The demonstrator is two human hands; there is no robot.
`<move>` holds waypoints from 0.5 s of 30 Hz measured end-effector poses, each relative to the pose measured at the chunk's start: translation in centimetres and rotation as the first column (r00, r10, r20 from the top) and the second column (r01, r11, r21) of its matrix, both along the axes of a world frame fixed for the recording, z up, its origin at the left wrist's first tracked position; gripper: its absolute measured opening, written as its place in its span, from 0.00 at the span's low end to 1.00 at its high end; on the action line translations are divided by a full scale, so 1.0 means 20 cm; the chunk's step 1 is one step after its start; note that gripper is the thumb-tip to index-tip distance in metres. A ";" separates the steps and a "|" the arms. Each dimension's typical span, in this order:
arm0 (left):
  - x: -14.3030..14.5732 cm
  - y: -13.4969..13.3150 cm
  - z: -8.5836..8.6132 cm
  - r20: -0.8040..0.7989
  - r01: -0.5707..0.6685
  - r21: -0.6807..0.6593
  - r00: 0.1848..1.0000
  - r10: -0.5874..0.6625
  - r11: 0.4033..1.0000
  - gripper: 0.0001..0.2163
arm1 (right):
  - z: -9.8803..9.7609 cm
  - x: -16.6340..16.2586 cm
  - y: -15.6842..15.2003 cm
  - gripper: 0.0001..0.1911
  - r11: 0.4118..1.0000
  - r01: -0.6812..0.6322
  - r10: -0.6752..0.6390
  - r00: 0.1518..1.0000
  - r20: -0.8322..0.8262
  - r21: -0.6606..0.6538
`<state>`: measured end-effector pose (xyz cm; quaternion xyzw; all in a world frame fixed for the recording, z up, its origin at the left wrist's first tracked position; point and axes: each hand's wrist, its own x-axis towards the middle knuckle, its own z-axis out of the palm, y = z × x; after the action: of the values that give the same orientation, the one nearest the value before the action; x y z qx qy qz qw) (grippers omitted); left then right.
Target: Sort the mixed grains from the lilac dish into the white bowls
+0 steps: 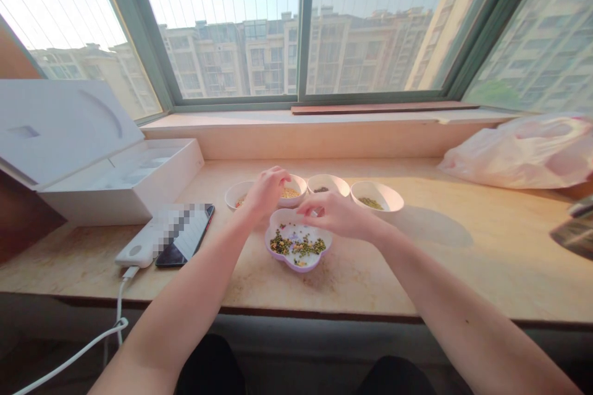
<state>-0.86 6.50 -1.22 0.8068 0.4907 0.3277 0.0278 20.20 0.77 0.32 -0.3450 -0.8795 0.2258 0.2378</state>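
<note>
My left hand (pixel 269 188), fingers curled together, hangs over the rim of a white bowl of yellowish grains (pixel 290 193). Just above the back edge of a purple-rimmed, flower-shaped dish (pixel 300 269), my right hand (pixel 331 213) has its fingers bent in a pinch. Whatever either hand holds is too small to make out. Green beans (pixel 306 247) mixed with some yellowish and reddish bits lie in the dish. Partly behind my left hand stands another white bowl (pixel 231 195). Farther right are a bowl with dark grains (pixel 321 189) and a bowl with green beans (pixel 370 202).
At left sit an open white box (pixel 171 180), a white power bank (pixel 134 252) with a cable (pixel 121 296), and a black phone (pixel 178 247). A plastic bag (pixel 523 151) lies at the right, near a dark object (pixel 574 228). Windows rise behind the ledge.
</note>
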 end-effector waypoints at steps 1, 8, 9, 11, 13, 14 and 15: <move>0.00 0.00 0.00 -0.043 -0.002 -0.006 0.999 0.002 1.000 0.15 | -0.02 -0.03 -0.02 0.08 0.999 -0.043 0.043 0.998 0.043 0.006; 0.01 -0.04 0.02 -0.222 -0.069 0.016 0.972 0.071 0.997 0.13 | -0.12 -0.17 -0.04 0.10 0.978 -0.204 0.196 0.972 0.132 0.051; 0.02 -0.05 0.03 -0.215 -0.079 0.026 0.973 0.083 0.996 0.13 | -0.12 -0.17 -0.04 0.14 0.977 -0.208 0.199 0.968 0.150 0.049; 0.02 -0.05 0.03 -0.199 -0.097 0.044 0.974 0.104 0.994 0.13 | -0.13 -0.19 -0.03 0.18 0.981 -0.188 0.176 0.964 0.201 0.045; 0.03 -0.06 0.02 -0.185 -0.108 0.058 0.976 0.117 0.992 0.13 | -0.13 -0.20 -0.03 0.19 0.987 -0.152 0.136 0.963 0.234 0.054; 0.03 -0.06 0.02 -0.179 -0.111 0.063 0.976 0.120 0.992 0.12 | -0.13 -0.21 -0.02 0.18 0.989 -0.138 0.120 0.963 0.240 0.061; 0.04 -0.06 0.02 -0.176 -0.111 0.067 0.977 0.121 0.992 0.12 | -0.14 -0.23 -0.01 0.16 0.989 -0.129 0.108 0.964 0.244 0.070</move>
<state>-0.07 5.21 -0.87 0.8036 0.5281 0.2684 -0.0585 15.69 0.48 -2.45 -0.3059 -0.9296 0.1587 0.1305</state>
